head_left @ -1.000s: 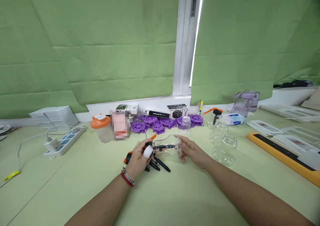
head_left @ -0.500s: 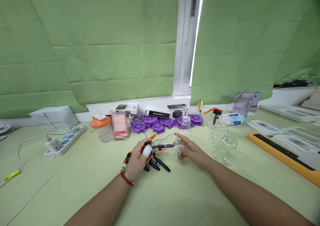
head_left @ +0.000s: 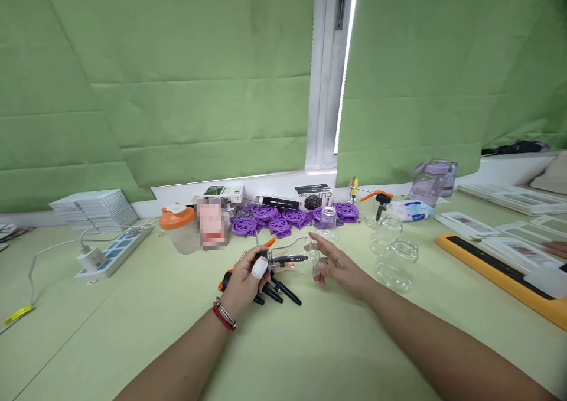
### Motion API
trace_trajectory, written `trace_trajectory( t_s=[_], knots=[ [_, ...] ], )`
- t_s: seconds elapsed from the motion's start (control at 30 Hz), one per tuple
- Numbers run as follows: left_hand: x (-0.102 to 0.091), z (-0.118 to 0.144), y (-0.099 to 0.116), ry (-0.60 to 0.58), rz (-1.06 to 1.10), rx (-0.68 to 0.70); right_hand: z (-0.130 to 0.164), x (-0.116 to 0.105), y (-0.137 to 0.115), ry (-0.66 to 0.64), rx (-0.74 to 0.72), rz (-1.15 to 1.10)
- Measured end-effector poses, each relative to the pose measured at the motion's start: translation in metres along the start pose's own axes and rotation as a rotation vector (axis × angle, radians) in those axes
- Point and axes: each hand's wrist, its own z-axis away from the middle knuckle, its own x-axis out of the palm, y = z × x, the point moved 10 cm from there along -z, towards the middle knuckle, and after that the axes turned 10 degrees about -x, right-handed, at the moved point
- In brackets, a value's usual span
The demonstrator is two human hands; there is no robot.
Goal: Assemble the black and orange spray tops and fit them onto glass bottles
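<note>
Glass is what I am handling: a small clear bottle (head_left: 296, 258) lying on its side in the air just above the pale green bench (head_left: 310, 354), near the centre of my view. My left hand (head_left: 245, 281), one finger wrapped in white tape, is closed around a black pump head with an orange trim (head_left: 283, 260) whose stem reaches into the bottle's mouth at 9 o'clock. My right hand (head_left: 339, 266) cups the bottle's base at 3 o'clock, fingers spread and only loosely curled around the glass.

I judge the bottle light, rigid, slick and easy to break, so the safest hold is around its wide body or base rather than the thin neck. The pump looks like stiff plastic and takes a firm pinch at its collar.

Beneath my left hand, at 6 o'clock from the bottle, lie several loose black pump stems (head_left: 283, 292). More empty glass bottles (head_left: 396, 258) stand well apart at 3 o'clock. Purple plastic discs (head_left: 283, 218) sit in a row at 12 o'clock, an orange-lidded jar (head_left: 179, 228) at 10 o'clock.
</note>
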Motion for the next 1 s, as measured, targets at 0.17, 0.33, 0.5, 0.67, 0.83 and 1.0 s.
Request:
trace_trajectory(
  t_s=[0.17, 0.33, 0.5, 0.67, 0.83, 1.0],
  knots=[
    [0.000, -0.001, -0.002, -0.008, -0.012, 0.014, 0.000, -0.002, 0.004, 0.014, 0.026, 0.005],
    [0.002, 0.000, -0.001, -0.020, -0.027, 0.014, 0.000, -0.006, 0.009, 0.058, 0.070, 0.006],
    [0.005, 0.004, 0.002, -0.021, -0.059, 0.004, 0.000, -0.007, 0.011, 0.074, 0.098, 0.046],
    [0.004, 0.003, 0.003, -0.018, -0.012, -0.020, 0.001, -0.006, 0.013, 0.076, 0.119, 0.039],
    [0.000, 0.000, 0.003, 0.000, 0.062, -0.034, -0.001, 0.001, -0.006, 0.017, -0.011, 0.004],
    [-0.001, 0.001, 0.001, 0.014, 0.069, -0.047, 0.000, 0.003, -0.007, -0.032, -0.030, 0.019]
  ],
)
